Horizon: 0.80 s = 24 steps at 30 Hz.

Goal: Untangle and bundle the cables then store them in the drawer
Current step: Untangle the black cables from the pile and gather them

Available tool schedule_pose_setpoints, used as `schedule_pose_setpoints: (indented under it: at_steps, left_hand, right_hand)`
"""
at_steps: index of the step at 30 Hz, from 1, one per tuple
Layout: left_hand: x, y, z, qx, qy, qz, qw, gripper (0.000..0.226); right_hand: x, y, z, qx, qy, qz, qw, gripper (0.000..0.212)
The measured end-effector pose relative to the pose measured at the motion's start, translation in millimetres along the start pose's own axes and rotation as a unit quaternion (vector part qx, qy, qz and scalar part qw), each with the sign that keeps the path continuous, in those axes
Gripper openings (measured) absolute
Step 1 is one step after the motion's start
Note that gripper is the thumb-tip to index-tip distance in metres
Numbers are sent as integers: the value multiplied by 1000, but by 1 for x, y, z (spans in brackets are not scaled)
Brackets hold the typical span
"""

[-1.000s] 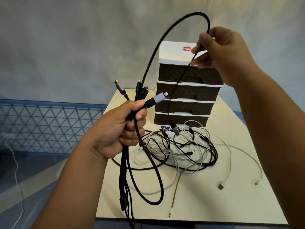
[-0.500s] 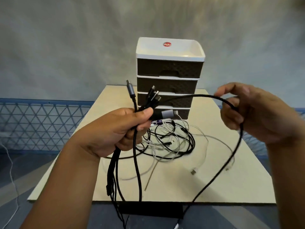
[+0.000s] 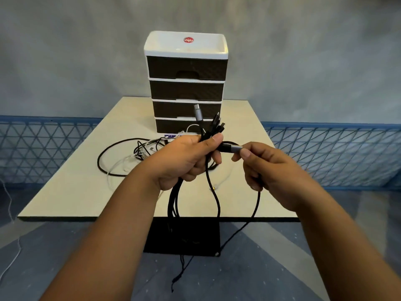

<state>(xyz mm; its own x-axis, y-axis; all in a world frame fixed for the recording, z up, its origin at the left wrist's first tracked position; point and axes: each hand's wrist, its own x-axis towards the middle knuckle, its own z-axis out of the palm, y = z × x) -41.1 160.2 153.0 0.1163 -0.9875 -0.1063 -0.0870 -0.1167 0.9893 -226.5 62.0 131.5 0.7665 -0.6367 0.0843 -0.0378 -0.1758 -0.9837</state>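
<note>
Right hand [image 3: 263,165] moved in, grip pinching plug [image 3: 231,148]; left hand [image 3: 184,158] grip clamps cable bundle [image 3: 208,131] above table edge [image 3: 86,218].

At centre frame I see my left hand [image 3: 186,161] gripping a bunch of black cables [image 3: 173,205], their plugs sticking up above the fist and their lengths hanging below the bench [image 3: 65,192] edge. My right hand [image 3: 267,168], just right of it, pinches a grey connector [image 3: 233,148] and has a black cable running down from its fingers. Behind the hands, a tangle of black and white cables [image 3: 134,153] lies on the bench before a four-drawer unit [image 3: 186,83], all drawers closed.
</note>
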Motion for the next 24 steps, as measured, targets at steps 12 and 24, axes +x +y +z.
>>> schedule_pose_setpoints:
  at_steps: [12, 24]
  left_hand:
    - [-12, -33, 18, -97, 138, 28, 985, 33]
    - [-27, -21, 40, -290, 98, 87, 948, 39]
  right_hand:
    - [-46, 68, -9, 82, 65, 61, 993, 27]
    - [-47, 92, 11, -398, -139, 165, 892, 25]
